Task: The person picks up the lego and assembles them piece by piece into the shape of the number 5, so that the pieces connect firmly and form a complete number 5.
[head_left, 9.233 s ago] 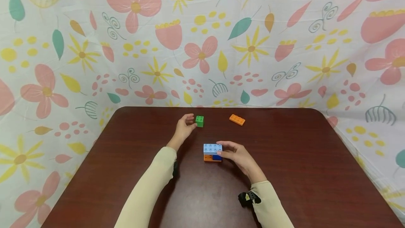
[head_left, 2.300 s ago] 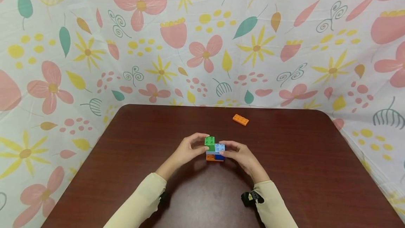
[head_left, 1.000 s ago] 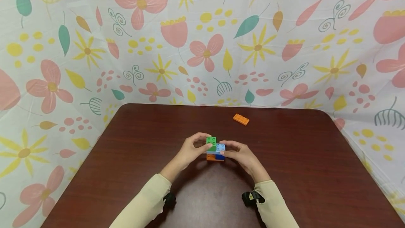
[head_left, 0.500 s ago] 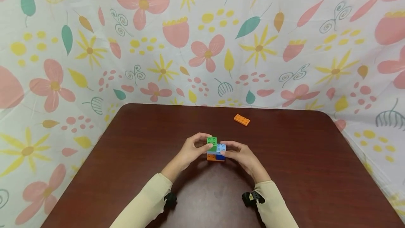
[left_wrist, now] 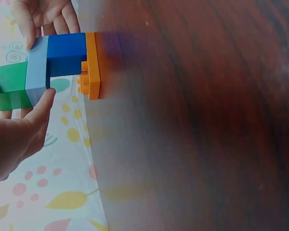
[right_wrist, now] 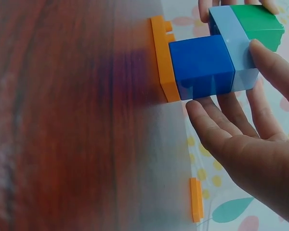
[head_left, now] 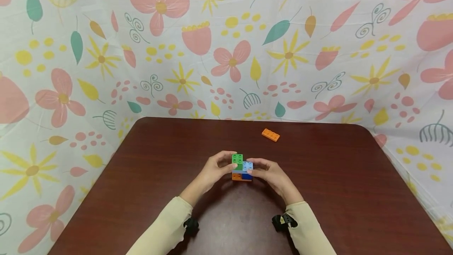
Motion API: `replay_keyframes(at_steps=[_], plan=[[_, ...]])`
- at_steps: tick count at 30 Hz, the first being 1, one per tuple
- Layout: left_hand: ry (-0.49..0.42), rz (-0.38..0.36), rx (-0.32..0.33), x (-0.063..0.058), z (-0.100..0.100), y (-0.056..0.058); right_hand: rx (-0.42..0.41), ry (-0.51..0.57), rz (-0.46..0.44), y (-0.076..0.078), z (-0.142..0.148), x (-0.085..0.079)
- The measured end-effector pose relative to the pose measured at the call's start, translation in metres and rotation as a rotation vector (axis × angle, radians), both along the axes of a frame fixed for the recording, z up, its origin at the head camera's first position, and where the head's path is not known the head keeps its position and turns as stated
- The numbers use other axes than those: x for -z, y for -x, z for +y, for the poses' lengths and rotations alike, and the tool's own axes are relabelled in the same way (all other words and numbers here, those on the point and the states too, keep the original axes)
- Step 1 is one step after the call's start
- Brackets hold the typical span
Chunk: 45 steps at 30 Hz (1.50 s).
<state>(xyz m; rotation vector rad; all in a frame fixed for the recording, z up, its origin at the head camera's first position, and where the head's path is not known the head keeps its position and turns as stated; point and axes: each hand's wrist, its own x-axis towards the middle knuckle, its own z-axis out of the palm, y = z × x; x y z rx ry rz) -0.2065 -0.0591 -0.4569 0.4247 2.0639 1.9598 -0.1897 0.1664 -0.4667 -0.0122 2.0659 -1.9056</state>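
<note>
In the head view, a small brick stack stands on the table. A thin orange plate (left_wrist: 95,65) forms its base, with a dark blue brick (right_wrist: 202,67) over the right half. Across that lies a light blue brick (head_left: 248,165), overhanging the plate's left half with a gap below. The green brick (head_left: 237,158) sits on its left end. My left hand (head_left: 211,172) grips the green brick, thumb on the near face, and one finger reaches the light blue brick's lower edge. From the right, my right hand (head_left: 272,174) pinches the light blue brick, other fingers behind the stack.
Behind the stack, toward the back right, a loose orange plate (head_left: 270,135) lies on the dark brown table (head_left: 336,192). A flower-print cloth (head_left: 226,82) hangs along the table's back edge and sides.
Earlier the green brick stood at the back by my left hand; now it is on the light blue brick. Over the last second, my left thumb has shifted slightly lower and left.
</note>
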Motion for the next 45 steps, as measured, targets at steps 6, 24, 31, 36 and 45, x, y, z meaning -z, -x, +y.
replay_keyframes(at_steps=[6,24,31,36,45], plan=[[0.046,0.017,-0.047,0.001,0.001,-0.003,0.006,0.001,0.000,0.001,0.000,-0.002],[-0.031,-0.122,-0.076,0.006,-0.001,-0.003,-0.014,-0.080,0.036,0.003,-0.001,-0.005],[-0.063,-0.146,-0.083,0.008,0.001,-0.003,-0.117,-0.112,0.069,0.011,0.010,-0.008],[-0.065,-0.149,-0.094,0.008,0.002,-0.003,-0.163,-0.150,0.113,0.020,0.024,-0.013],[-0.079,-0.169,-0.089,0.006,0.001,-0.003,-0.104,-0.158,0.160,0.045,0.051,-0.028]])
